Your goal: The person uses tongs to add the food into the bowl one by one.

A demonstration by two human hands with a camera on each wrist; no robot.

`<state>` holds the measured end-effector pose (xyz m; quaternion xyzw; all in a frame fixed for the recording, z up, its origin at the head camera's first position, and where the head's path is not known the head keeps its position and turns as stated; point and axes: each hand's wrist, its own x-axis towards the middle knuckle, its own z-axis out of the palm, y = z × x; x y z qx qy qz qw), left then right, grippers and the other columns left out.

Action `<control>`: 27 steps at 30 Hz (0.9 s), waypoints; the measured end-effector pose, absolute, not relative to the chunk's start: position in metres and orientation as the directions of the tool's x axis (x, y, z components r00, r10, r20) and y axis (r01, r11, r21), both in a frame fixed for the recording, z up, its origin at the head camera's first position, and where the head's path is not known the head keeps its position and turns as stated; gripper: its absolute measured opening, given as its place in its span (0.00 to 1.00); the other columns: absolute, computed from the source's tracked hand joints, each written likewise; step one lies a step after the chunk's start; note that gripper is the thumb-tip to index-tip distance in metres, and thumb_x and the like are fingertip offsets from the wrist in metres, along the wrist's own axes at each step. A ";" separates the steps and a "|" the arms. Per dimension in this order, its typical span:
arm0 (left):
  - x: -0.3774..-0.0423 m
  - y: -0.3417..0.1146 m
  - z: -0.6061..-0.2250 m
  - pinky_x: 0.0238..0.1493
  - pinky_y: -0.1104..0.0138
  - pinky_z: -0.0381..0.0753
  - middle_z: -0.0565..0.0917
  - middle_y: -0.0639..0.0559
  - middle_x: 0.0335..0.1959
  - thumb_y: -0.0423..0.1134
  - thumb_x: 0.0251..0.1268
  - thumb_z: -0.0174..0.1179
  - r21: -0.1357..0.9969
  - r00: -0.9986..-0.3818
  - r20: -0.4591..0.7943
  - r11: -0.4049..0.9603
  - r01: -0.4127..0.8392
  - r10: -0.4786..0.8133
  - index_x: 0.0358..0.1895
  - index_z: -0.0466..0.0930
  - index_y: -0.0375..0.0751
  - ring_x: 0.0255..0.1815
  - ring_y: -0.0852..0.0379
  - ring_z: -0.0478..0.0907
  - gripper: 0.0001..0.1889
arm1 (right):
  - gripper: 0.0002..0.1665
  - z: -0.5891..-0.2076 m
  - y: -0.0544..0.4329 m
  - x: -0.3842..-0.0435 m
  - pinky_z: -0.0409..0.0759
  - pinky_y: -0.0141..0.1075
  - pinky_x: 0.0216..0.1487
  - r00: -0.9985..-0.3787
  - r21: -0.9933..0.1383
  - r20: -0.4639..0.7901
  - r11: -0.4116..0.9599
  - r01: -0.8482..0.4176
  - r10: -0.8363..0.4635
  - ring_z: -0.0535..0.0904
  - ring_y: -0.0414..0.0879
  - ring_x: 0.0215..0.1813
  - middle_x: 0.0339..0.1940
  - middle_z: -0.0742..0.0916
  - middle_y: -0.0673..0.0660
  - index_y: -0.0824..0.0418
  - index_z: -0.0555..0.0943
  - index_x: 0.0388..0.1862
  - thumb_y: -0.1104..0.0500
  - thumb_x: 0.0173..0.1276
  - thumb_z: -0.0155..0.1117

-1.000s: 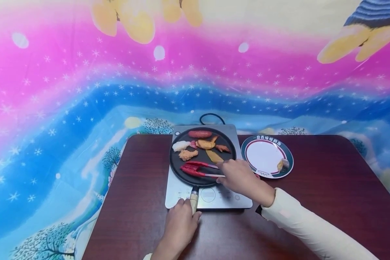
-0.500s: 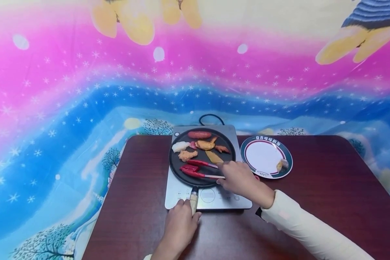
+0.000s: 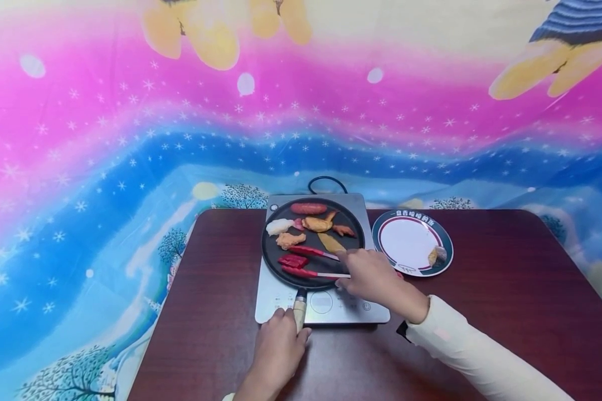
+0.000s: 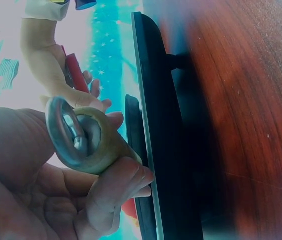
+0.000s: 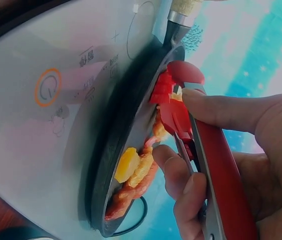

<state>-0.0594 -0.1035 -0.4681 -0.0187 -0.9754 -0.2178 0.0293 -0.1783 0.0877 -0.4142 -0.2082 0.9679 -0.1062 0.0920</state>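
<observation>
My left hand (image 3: 280, 341) grips the light-coloured handle (image 3: 300, 313) of a round black frying pan (image 3: 272, 255). In the left wrist view the handle's end shows a metal hanging loop (image 4: 61, 135). A pair of red-tipped tongs (image 3: 301, 272) is held in my right hand (image 3: 376, 278), reaching low over the pan from the right. Their tips stand apart, one on either side of a ridged red piece of food (image 3: 293, 260) lying in the pan. In the right wrist view the thumb and fingers hold the tongs' red grips (image 5: 225, 175) from both sides.
The pan sits on a silver induction cooker (image 3: 276, 301). It also holds a sausage (image 3: 308, 208), a drumstick (image 3: 290, 240), a white-and-pink piece (image 3: 280, 226), a chicken wing (image 3: 317, 224) and a flat yellowish piece (image 3: 330, 241). Right of it, a plate (image 3: 406, 242) bears a small brownish piece (image 3: 436, 255).
The tongs' tips, close together around the red piece a second ago, have spread apart, leaving it in the pan between them. The left hand stays on the handle.
</observation>
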 end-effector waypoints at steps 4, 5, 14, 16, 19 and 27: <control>-0.059 -0.103 -0.468 0.32 0.56 0.79 0.79 0.46 0.28 0.44 0.55 0.76 0.423 -0.997 0.074 0.905 0.051 0.022 0.41 0.85 0.29 0.26 0.48 0.81 0.20 | 0.35 -0.412 0.093 -0.177 0.72 0.36 0.30 -0.897 -0.287 -0.137 0.883 -0.371 -0.421 0.75 0.44 0.29 0.35 0.89 0.54 0.59 0.82 0.64 0.49 0.60 0.80; -0.059 -0.103 -0.468 0.31 0.56 0.79 0.79 0.46 0.27 0.44 0.55 0.77 0.423 -0.996 0.081 0.905 0.054 0.022 0.41 0.85 0.29 0.26 0.48 0.81 0.20 | 0.35 -0.411 0.095 -0.177 0.72 0.36 0.30 -0.896 -0.294 -0.132 0.880 -0.372 -0.423 0.75 0.44 0.29 0.34 0.89 0.53 0.60 0.82 0.64 0.49 0.59 0.80; -0.058 -0.105 -0.471 0.28 0.57 0.77 0.77 0.48 0.24 0.43 0.52 0.77 0.427 -0.989 0.143 0.899 0.093 0.034 0.35 0.84 0.31 0.23 0.48 0.79 0.18 | 0.30 -0.398 0.133 -0.174 0.69 0.36 0.24 -0.927 -0.347 -0.038 0.875 -0.338 -0.374 0.72 0.42 0.23 0.28 0.86 0.49 0.63 0.84 0.57 0.51 0.59 0.80; -0.058 -0.105 -0.470 0.28 0.57 0.77 0.77 0.48 0.25 0.43 0.52 0.77 0.425 -0.990 0.136 0.901 0.089 0.034 0.36 0.84 0.31 0.23 0.49 0.79 0.18 | 0.31 -0.395 0.144 -0.173 0.67 0.38 0.26 -0.940 -0.327 -0.030 0.892 -0.312 -0.340 0.72 0.43 0.23 0.26 0.85 0.48 0.63 0.83 0.58 0.50 0.59 0.80; -0.059 -0.104 -0.469 0.29 0.57 0.77 0.77 0.48 0.25 0.43 0.53 0.77 0.422 -0.993 0.114 0.903 0.077 0.031 0.37 0.84 0.30 0.24 0.49 0.79 0.18 | 0.33 -0.392 0.161 -0.172 0.67 0.39 0.27 -0.953 -0.296 -0.027 0.913 -0.282 -0.303 0.72 0.42 0.25 0.26 0.84 0.48 0.63 0.82 0.59 0.48 0.59 0.79; -0.060 -0.104 -0.468 0.30 0.56 0.78 0.78 0.47 0.26 0.43 0.54 0.77 0.423 -0.995 0.096 0.904 0.067 0.029 0.39 0.85 0.30 0.26 0.48 0.80 0.19 | 0.41 -0.395 0.210 -0.161 0.72 0.47 0.26 -0.981 -0.205 -0.033 0.962 -0.180 -0.191 0.77 0.51 0.28 0.26 0.84 0.54 0.68 0.79 0.64 0.44 0.59 0.78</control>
